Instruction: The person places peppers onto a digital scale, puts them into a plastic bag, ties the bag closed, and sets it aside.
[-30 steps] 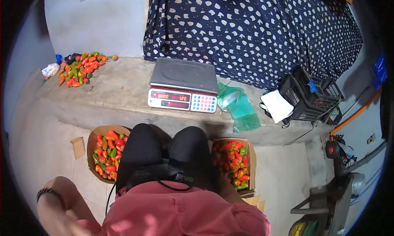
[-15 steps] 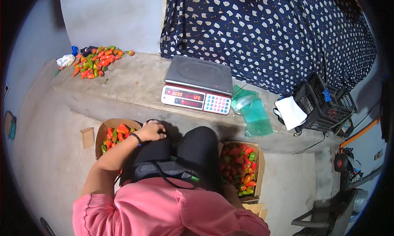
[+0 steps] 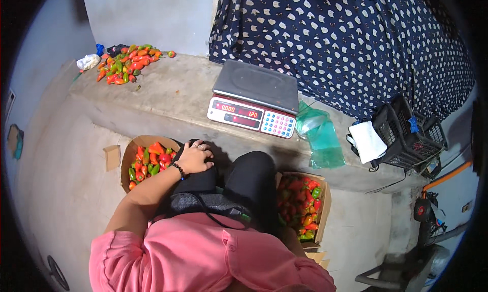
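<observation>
My left hand [image 3: 194, 158] lies on my left knee, fingers stretched over the dark trouser leg, holding nothing. Beside that knee stands a cardboard box [image 3: 125, 166] with red, orange and green peppers [image 3: 147, 164]. A second cardboard box [image 3: 324, 205] with peppers [image 3: 308, 203] is by my right leg. Only a bit of my right forearm [image 3: 293, 241] shows near that box's lower corner; the hand is hidden. On the concrete ledge in front is a digital scale [image 3: 252, 101], its dark plate bare and its red display lit.
A pile of peppers [image 3: 131, 63] lies on the ledge [image 3: 175, 89] at the left, next to a white bundle [image 3: 88, 62]. Right of the scale are green plastic bags [image 3: 325, 144], a white pad [image 3: 367, 142] and black crates [image 3: 401, 132]. A patterned dark curtain [image 3: 335, 43] hangs behind.
The whole view has shifted slightly, so the ledge and scale sit further right. My left hand stays on the knee, its fingers now more plainly stretched out.
</observation>
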`<move>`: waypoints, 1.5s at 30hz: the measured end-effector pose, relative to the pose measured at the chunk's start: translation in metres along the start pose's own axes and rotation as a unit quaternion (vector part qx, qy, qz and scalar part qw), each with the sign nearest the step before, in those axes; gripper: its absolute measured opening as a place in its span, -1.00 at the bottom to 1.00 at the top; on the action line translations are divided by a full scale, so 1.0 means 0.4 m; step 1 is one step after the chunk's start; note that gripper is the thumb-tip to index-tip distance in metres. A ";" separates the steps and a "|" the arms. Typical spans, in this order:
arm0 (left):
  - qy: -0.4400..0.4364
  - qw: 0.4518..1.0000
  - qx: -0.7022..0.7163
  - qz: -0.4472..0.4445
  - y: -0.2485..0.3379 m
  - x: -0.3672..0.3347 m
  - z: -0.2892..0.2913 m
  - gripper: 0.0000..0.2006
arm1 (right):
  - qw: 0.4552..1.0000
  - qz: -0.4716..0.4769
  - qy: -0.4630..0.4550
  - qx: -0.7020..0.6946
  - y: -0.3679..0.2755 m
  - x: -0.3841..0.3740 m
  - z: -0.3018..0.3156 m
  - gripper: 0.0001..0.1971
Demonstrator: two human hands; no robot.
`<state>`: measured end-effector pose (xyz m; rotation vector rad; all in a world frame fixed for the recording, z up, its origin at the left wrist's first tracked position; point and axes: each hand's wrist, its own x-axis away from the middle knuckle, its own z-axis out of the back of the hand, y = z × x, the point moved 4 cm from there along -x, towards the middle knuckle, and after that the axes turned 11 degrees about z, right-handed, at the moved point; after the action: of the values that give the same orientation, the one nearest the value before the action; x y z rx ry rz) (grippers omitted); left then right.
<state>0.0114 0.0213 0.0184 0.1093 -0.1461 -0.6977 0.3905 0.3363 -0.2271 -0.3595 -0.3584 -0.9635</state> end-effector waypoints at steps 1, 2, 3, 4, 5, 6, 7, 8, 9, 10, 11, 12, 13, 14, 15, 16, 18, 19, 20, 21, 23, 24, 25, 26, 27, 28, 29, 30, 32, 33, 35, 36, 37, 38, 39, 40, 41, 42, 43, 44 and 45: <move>-0.001 1.000 -0.001 0.001 0.002 -0.001 0.003 -0.65 | 1.000 0.002 -0.002 0.001 0.000 -0.001 0.002 -0.63; -0.001 1.000 -0.003 0.003 0.006 -0.001 0.007 -0.65 | 1.000 0.004 -0.002 0.002 -0.001 -0.002 0.004 -0.63; -0.003 1.000 -0.001 0.003 0.009 -0.001 0.005 -0.65 | 1.000 0.006 -0.005 0.004 0.003 -0.004 0.009 -0.63; -0.003 1.000 -0.001 0.005 0.010 -0.001 0.005 -0.65 | 1.000 0.012 0.000 -0.001 0.001 -0.015 0.021 -0.63; -0.004 1.000 -0.001 0.007 0.009 -0.001 0.006 -0.65 | 1.000 0.018 -0.003 0.002 -0.004 -0.025 0.028 -0.63; -0.005 1.000 0.000 0.009 0.005 0.001 0.008 -0.65 | 1.000 0.025 -0.009 0.006 -0.009 -0.035 0.036 -0.63; 0.002 1.000 0.005 0.009 -0.001 0.006 0.013 -0.65 | 0.999 0.040 -0.008 0.005 -0.021 -0.054 0.045 -0.63; 0.006 1.000 0.013 0.007 0.000 0.008 0.010 -0.66 | 0.999 0.048 -0.011 0.008 -0.019 -0.060 0.053 -0.63; 0.003 1.000 0.018 0.006 0.000 0.006 0.006 -0.66 | 0.999 0.053 -0.008 0.008 -0.026 -0.072 0.059 -0.64; 0.004 1.000 0.021 0.009 -0.001 -0.001 0.009 -0.66 | 0.998 0.055 -0.012 0.010 -0.024 -0.075 0.064 -0.64; 0.005 1.000 0.024 0.011 0.001 -0.005 0.011 -0.66 | 0.998 0.056 -0.015 0.010 -0.025 -0.076 0.063 -0.64; -0.003 1.000 0.023 0.017 0.009 -0.004 0.011 -0.66 | 0.998 0.054 -0.017 0.011 -0.020 -0.069 0.061 -0.64; 0.000 1.000 0.021 0.019 0.010 -0.007 0.017 -0.66 | 0.998 0.056 -0.015 0.011 -0.025 -0.075 0.060 -0.64; -0.003 1.000 0.015 0.021 0.013 -0.006 0.020 -0.66 | 0.998 0.053 -0.017 0.013 -0.023 -0.070 0.057 -0.64; -0.007 1.000 0.008 0.023 0.015 -0.005 0.021 -0.66 | 0.999 0.048 -0.015 0.013 -0.016 -0.065 0.056 -0.64; 0.000 1.000 0.011 0.015 0.013 0.005 0.013 -0.66 | 0.999 0.048 -0.019 0.014 -0.014 -0.058 0.055 -0.64; 0.005 1.000 0.015 0.017 -0.006 0.008 0.008 -0.66 | 0.998 0.051 -0.020 0.015 -0.018 -0.062 0.056 -0.64; 0.009 1.000 0.019 0.014 -0.013 0.008 0.008 -0.67 | 0.998 0.057 -0.016 0.015 -0.028 -0.078 0.061 -0.64; 0.015 1.000 0.013 0.001 -0.004 -0.005 0.007 -0.67 | 0.999 0.047 -0.015 0.010 -0.019 -0.070 0.056 -0.64; 0.009 1.000 0.014 0.008 -0.006 0.002 0.005 -0.67 | 0.998 0.055 -0.017 0.014 -0.025 -0.081 0.061 -0.64; -0.008 1.000 -0.002 0.016 0.005 -0.005 0.008 -0.67 | 0.998 0.058 -0.016 0.010 -0.033 -0.095 0.067 -0.65; -0.010 1.000 -0.013 0.010 0.015 -0.012 0.005 -0.66 | 0.999 0.050 -0.019 0.007 -0.027 -0.082 0.061 -0.65; -0.010 1.000 -0.014 0.008 0.021 -0.019 0.006 -0.66 | 0.999 0.051 -0.019 0.005 -0.029 -0.082 0.061 -0.65; -0.026 0.999 -0.024 0.006 0.026 -0.027 0.005 -0.65 | 0.999 0.049 -0.019 0.004 -0.028 -0.081 0.063 -0.65; -0.042 0.999 -0.035 0.003 0.032 -0.037 0.003 -0.63 | 0.999 0.048 -0.018 0.001 -0.029 -0.082 0.064 -0.65; -0.043 0.998 -0.034 0.006 0.030 -0.039 -0.001 -0.63 | 0.998 0.052 -0.021 0.003 -0.033 -0.084 0.066 -0.65; -0.056 0.998 -0.041 0.009 0.026 -0.042 -0.009 -0.62 | 0.998 0.059 -0.022 0.004 -0.040 -0.093 0.072 -0.65; -0.069 0.996 -0.048 0.012 0.024 -0.041 -0.017 -0.61 | 0.998 0.064 -0.024 0.006 -0.044 -0.099 0.078 -0.65; -0.069 0.996 -0.058 0.012 0.031 -0.045 -0.018 -0.61 | 0.997 0.072 -0.027 0.001 -0.036 -0.112 0.084 -0.65; -0.067 0.995 -0.067 0.014 0.029 -0.044 -0.019 -0.61 | 0.996 0.077 -0.034 -0.001 -0.029 -0.112 0.084 -0.65; -0.062 0.996 -0.064 0.000 0.037 -0.051 -0.013 -0.61 | 0.996 0.080 -0.049 -0.009 -0.002 -0.117 0.079 -0.65; -0.057 0.996 -0.061 -0.009 0.040 -0.054 -0.010 -0.61 | 0.995 0.078 -0.058 -0.011 0.014 -0.116 0.076 -0.65; -0.057 0.997 -0.058 -0.008 0.036 -0.051 -0.015 -0.61 | 0.994 0.086 -0.066 -0.016 0.018 -0.120 0.086 -0.65; -0.052 0.997 -0.055 -0.004 0.032 -0.050 -0.019 -0.61 | 0.993 0.093 -0.078 -0.015 0.025 -0.115 0.092 -0.65; -0.047 0.998 -0.052 0.000 0.030 -0.048 -0.022 -0.61 | 0.991 0.098 -0.089 -0.020 0.031 -0.115 0.101 -0.65; -0.046 0.998 -0.052 0.000 0.030 -0.048 -0.018 -0.61 | 0.989 0.097 -0.107 -0.035 0.044 -0.112 0.099 -0.65; -0.057 0.997 -0.050 0.000 0.035 -0.047 -0.016 -0.61 | 0.986 0.098 -0.123 -0.049 0.056 -0.114 0.100 -0.65; -0.068 0.996 -0.048 0.000 0.039 -0.045 -0.015 -0.61 | 0.984 0.096 -0.130 -0.078 0.075 -0.110 0.105 -0.65; -0.067 0.997 -0.049 -0.002 0.043 -0.048 -0.010 -0.61 | 0.977 0.099 -0.124 -0.143 0.080 -0.118 0.124 -0.65; -0.065 0.996 -0.055 -0.003 0.048 -0.045 -0.008 -0.61 | 0.965 0.108 -0.112 -0.209 0.053 -0.143 0.159 -0.65; -0.061 0.996 -0.063 -0.003 0.046 -0.042 -0.006 -0.61 | 0.941 0.137 -0.088 -0.297 -0.014 -0.173 0.220 -0.65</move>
<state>0.0108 0.0463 0.0173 -0.0540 -0.2186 -0.7184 0.3376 0.4231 -0.1796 -1.0253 -0.1644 -0.7499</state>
